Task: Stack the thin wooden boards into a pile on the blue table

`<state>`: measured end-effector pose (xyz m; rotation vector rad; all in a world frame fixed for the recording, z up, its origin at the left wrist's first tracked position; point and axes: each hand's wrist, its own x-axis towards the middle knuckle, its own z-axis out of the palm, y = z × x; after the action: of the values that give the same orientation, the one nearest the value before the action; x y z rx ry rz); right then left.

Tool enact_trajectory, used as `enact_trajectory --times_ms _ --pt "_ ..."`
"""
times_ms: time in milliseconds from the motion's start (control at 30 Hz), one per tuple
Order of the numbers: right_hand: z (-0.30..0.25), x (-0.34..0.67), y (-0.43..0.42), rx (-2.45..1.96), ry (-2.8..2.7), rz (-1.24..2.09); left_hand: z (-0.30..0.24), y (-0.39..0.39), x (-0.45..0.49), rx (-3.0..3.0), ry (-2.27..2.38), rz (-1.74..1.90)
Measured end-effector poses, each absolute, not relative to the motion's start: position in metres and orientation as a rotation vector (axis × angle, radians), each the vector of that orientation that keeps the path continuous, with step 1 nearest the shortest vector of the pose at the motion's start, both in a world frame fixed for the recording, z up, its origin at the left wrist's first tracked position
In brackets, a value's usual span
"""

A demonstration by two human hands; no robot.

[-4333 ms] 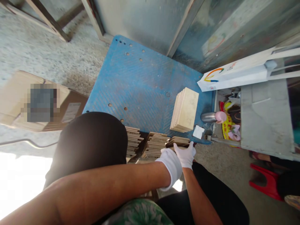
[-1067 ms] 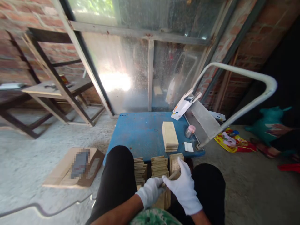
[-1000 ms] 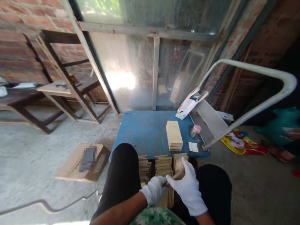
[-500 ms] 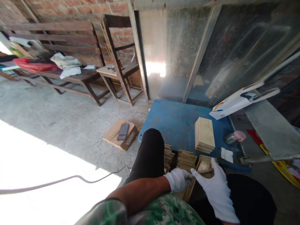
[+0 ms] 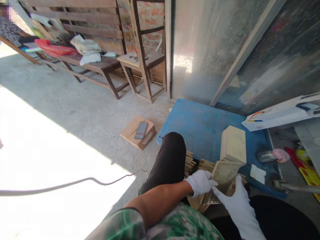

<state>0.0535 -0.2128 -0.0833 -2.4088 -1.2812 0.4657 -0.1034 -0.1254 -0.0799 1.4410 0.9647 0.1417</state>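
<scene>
A thin, tan rectangular board [image 5: 225, 174] stands tilted up between my hands. My left hand [image 5: 201, 183], in a white glove, pinches it near its lower left corner. On the other side, my white-gloved right hand [image 5: 235, 201] spans the board's lower end, thumb at the left and fingers at the right edge. Parts of its grip are hidden. Under and behind my hands lie stacks of similar boards [image 5: 206, 165], partly covered. Another uneven stack [image 5: 190, 163] sits beside my knee. A neat stack of pale boards [image 5: 233, 145] stands farther back on the blue surface.
The blue plastic surface [image 5: 197, 123] carries a folded white paper [image 5: 258, 174] and a metal cup with a pink lid [image 5: 268, 156]. A white paper bag [image 5: 282, 113] leans at the right. A cardboard box [image 5: 131, 132] and a cable [image 5: 82, 181] lie on the floor. A person sits far left.
A thin board has come up between my hands and is tilted upward. Both hands appear slightly higher and farther right as the view has shifted.
</scene>
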Motion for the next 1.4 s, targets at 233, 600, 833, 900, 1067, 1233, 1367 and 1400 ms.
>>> enact_trajectory --times_ms 233,600,833,900,1067,1233,1367,1400 --pt "-0.086 0.038 -0.205 -2.406 -1.443 0.544 -0.084 -0.111 -0.094 1.205 1.021 0.243" --pt "-0.073 0.027 -0.195 -2.500 -1.458 0.564 -0.075 -0.112 -0.094 0.933 0.931 0.341" --pt "-0.071 0.020 -0.199 -2.410 -1.194 0.706 -0.077 -0.109 -0.093 1.059 0.969 0.287" --pt "-0.070 0.021 -0.195 -2.354 -1.053 0.834 -0.074 -0.109 -0.092 1.076 0.948 0.301" --pt "-0.065 0.029 -0.182 -1.859 -0.673 1.285 -0.056 -0.107 -0.088 0.968 0.809 0.417" --pt "-0.048 0.048 -0.171 -1.647 -0.521 1.342 -0.039 -0.100 -0.087 0.818 0.939 0.521" --pt "-0.042 0.078 -0.150 -1.820 -0.538 1.187 -0.037 -0.101 -0.087 0.673 0.973 0.387" --pt "-0.042 0.087 -0.142 -1.862 -0.569 1.133 -0.039 -0.104 -0.086 0.658 0.961 0.350"
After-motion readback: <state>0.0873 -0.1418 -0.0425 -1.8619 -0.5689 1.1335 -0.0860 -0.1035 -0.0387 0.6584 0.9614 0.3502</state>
